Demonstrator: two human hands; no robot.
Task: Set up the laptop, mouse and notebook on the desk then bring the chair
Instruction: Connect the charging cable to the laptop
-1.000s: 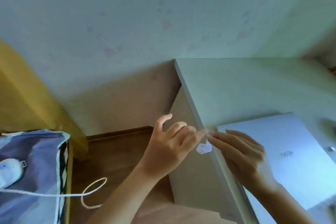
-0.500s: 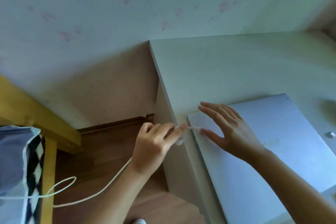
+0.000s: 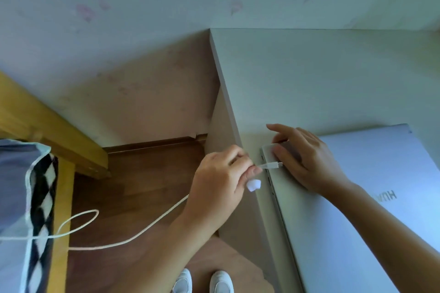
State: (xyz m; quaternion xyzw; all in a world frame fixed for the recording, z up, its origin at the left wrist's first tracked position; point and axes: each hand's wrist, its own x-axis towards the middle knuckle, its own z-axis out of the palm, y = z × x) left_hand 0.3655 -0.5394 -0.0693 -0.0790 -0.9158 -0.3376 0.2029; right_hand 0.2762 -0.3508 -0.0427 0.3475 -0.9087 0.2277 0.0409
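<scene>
A closed silver laptop (image 3: 371,209) lies flat on the pale desk (image 3: 321,74), close to the desk's left edge. My left hand (image 3: 221,185) pinches the white plug (image 3: 271,165) of a charger cable (image 3: 133,238), with the plug's tip at the laptop's left side near its far corner. A small white tab (image 3: 253,184) hangs below my fingers. My right hand (image 3: 307,162) rests flat, fingers spread, on the laptop's lid at that far left corner. No mouse, notebook or chair is in view.
The cable trails left across the brown wooden floor (image 3: 142,178) in a loop toward a bed with a yellow wooden frame (image 3: 59,140) and grey and black-and-white checked bedding (image 3: 26,209). A patterned wall (image 3: 166,7) stands behind. My white shoes (image 3: 204,282) show below.
My view has shifted right and down. My left hand has brought the plug from the desk's edge to the laptop's side. My right hand has settled flat on the lid's corner.
</scene>
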